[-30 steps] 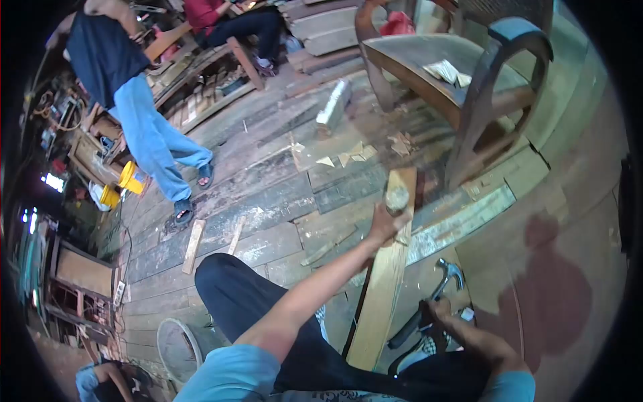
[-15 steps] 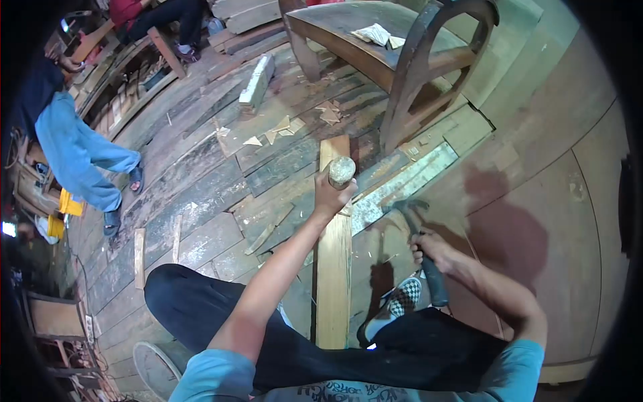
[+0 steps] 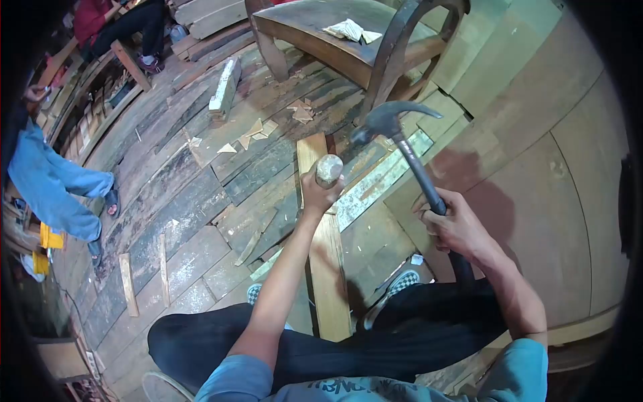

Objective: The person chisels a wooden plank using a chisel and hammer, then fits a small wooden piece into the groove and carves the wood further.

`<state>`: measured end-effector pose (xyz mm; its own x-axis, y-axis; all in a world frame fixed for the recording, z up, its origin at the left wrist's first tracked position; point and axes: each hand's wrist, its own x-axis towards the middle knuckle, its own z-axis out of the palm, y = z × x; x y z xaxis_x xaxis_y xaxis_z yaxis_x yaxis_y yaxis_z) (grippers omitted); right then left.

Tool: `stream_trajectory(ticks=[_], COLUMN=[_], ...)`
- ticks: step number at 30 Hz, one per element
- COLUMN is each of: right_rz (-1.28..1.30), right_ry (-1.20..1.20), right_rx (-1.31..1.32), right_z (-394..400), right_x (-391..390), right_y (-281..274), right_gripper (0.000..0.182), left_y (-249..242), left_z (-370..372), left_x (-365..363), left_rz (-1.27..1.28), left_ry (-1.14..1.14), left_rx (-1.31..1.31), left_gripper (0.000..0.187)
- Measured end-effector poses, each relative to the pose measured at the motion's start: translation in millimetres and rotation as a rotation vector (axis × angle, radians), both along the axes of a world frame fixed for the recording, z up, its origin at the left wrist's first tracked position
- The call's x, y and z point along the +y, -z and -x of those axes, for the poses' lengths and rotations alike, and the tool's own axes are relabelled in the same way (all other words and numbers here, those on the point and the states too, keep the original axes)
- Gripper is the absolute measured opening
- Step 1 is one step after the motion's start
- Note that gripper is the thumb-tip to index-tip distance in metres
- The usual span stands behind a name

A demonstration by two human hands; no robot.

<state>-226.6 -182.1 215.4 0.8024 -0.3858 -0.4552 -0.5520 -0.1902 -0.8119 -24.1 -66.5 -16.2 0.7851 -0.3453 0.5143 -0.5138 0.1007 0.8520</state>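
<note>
My left hand is closed around the upright handle of what looks like a chisel. Its round, pale butt end faces up, and the hand hides its lower part. Beneath it a long light-coloured wooden board runs away from me between my legs. My right hand grips the dark shaft of a claw hammer. The hammer is raised to the right of the chisel, its head up and apart from the chisel's butt.
A wooden chair stands ahead, with wood scraps on its seat. Wood chips and a white-topped block lie on the plank floor. One person in blue trousers stands at left; another sits farther back.
The hammer has swung up from low beside my right leg, its head now higher and nearer the camera. My left hand still grips the chisel on the board. The view has shifted rightward.
</note>
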Motion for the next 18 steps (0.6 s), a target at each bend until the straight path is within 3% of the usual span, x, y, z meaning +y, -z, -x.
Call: stream_trajectory(ticks=[2, 3, 6, 10, 13, 18], right_rz=[0.277, 0.28, 0.448, 0.446, 0.378, 0.298], right_ry=[-0.125, -0.111, -0.188, -0.185, -0.142, -0.115], right_rx=[-0.126, -0.126, 0.011, -0.093, -0.139, -0.2], right_z=[2.4, 2.6, 0.8, -3.8, -10.3, -18.3], right_x=[0.2, 0.2, 16.3, 19.3, 23.7, 24.9], right_y=[17.6, 25.9, 29.2, 42.2, 32.2, 30.8], right_gripper=[0.013, 0.013, 0.015, 0.014, 0.009, 0.009], left_y=[0.0, -1.2, -4.9, -2.9, 0.3, -12.3], left_z=[-1.6, -3.1, -3.6, -4.7, -12.2, -9.2], left_x=[0.7, 0.8, 0.4, 7.2, 13.2, 10.5], left_rz=[0.005, 0.008, 0.128, 0.162, 0.162, 0.131], left_ry=[-0.031, -0.017, 0.056, 0.056, 0.104, 0.085], left_rx=[-0.048, -0.049, 0.132, 0.198, 0.303, 0.18], left_gripper=[0.019, 0.019, 0.017, 0.01, 0.017, 0.016])
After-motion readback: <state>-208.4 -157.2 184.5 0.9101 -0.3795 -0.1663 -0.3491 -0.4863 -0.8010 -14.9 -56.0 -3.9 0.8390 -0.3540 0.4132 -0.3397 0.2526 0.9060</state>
